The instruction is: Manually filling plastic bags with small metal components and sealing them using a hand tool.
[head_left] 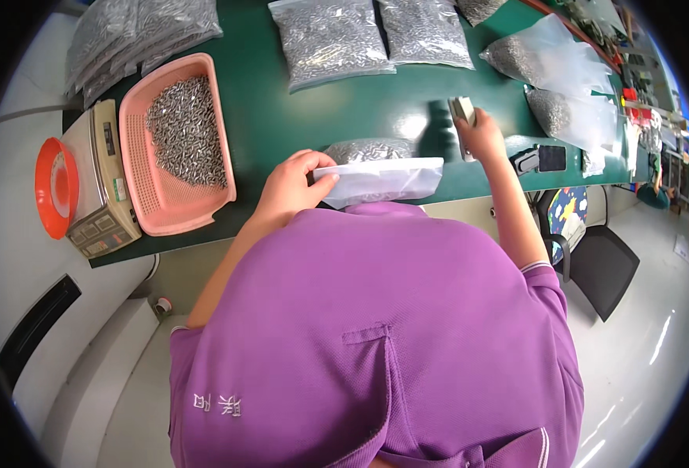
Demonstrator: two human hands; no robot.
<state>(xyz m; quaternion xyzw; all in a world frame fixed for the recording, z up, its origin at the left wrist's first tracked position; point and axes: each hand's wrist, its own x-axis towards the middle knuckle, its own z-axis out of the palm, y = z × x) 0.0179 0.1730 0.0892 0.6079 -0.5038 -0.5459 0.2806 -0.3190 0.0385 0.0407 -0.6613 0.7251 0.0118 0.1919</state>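
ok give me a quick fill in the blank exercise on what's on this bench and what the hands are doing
1. The left hand pinches the folded top of a clear bag filled with small ____ parts.
2. The right hand grips a small stapler above the ____ table.
3. The loose metal parts lie in a ____ plastic basket.
4. The basket sits right beside a weighing ____.

Missing words: metal; green; pink; scale
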